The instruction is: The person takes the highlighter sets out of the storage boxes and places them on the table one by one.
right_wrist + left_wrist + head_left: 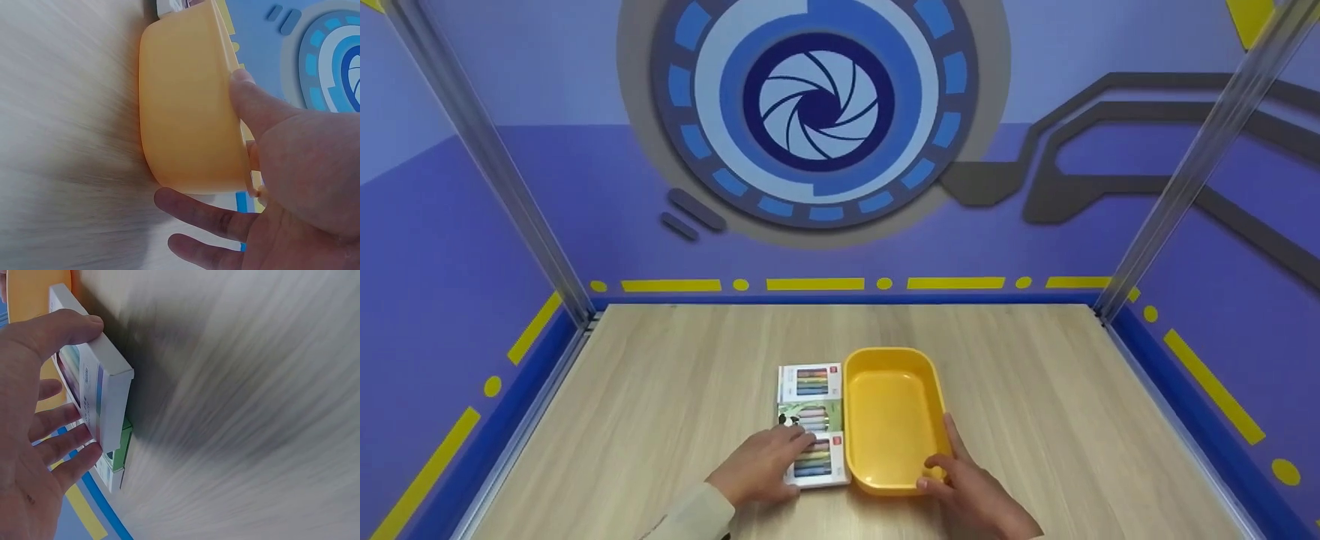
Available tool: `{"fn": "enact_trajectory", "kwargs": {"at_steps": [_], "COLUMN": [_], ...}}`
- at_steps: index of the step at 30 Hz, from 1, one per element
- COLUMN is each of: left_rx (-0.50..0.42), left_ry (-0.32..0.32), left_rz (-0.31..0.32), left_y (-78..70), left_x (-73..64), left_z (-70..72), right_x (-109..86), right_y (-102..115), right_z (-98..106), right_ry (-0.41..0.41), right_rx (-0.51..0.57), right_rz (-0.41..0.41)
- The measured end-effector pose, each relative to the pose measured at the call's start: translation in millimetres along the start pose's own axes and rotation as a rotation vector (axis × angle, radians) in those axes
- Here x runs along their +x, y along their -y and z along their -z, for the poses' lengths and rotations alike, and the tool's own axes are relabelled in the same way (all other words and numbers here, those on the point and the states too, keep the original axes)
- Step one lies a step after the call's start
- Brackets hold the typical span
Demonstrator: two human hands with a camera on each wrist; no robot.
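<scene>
Three flat crayon boxes lie in a column on the table: a white one [812,381] at the far end, a green one with a panda picture [819,417] in the middle, and a white one [819,469] nearest. Coloured sticks show through their windows. My left hand [765,463] grips the nearest box [112,363], thumb on its near side and fingers over its top. Right beside the column stands a yellow plastic tub [896,420], its inside bare. At the tub's near right corner, my right hand [976,487] pinches the rim, one finger curled over it; other fingers [202,214] extend along the outer wall.
Under everything is a wood-grain table [697,360]. Blue and purple printed panels [840,255] rise behind it and at both sides. Metal posts [555,262] stand at the two back corners.
</scene>
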State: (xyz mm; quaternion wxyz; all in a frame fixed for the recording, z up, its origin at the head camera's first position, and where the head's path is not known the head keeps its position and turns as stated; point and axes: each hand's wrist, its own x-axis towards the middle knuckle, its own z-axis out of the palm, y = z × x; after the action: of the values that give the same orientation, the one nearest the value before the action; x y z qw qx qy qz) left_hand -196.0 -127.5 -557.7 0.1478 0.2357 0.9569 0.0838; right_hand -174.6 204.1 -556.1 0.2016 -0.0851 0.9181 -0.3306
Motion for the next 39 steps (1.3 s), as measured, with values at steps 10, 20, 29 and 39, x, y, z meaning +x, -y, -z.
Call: {"fn": "enact_trajectory", "kwargs": {"at_steps": [10, 20, 29, 39], "left_rx": [0.070, 0.038, 0.084, 0.030], "left_ry": [-0.040, 0.000, -0.033, 0.001], "left_rz": [-0.043, -0.031, -0.052, -0.031], "left_y": [-2.2, -10.1, -10.2, -5.7], "left_x": [-4.3, -4.8, -4.9, -4.2], "left_z": [-2.1, -6.7, -11.6, -16.3], "right_x": [1.7, -0.2, 0.8, 1.3], "right_y": [2, -3, -7, -7], "right_z": [-1, 1, 3, -4], "right_ry": [0.011, 0.016, 0.024, -0.072], "right_rx": [0.016, 0.001, 0.027, 0.008], "right_rz": [0.004, -0.027, -0.044, -0.070]}}
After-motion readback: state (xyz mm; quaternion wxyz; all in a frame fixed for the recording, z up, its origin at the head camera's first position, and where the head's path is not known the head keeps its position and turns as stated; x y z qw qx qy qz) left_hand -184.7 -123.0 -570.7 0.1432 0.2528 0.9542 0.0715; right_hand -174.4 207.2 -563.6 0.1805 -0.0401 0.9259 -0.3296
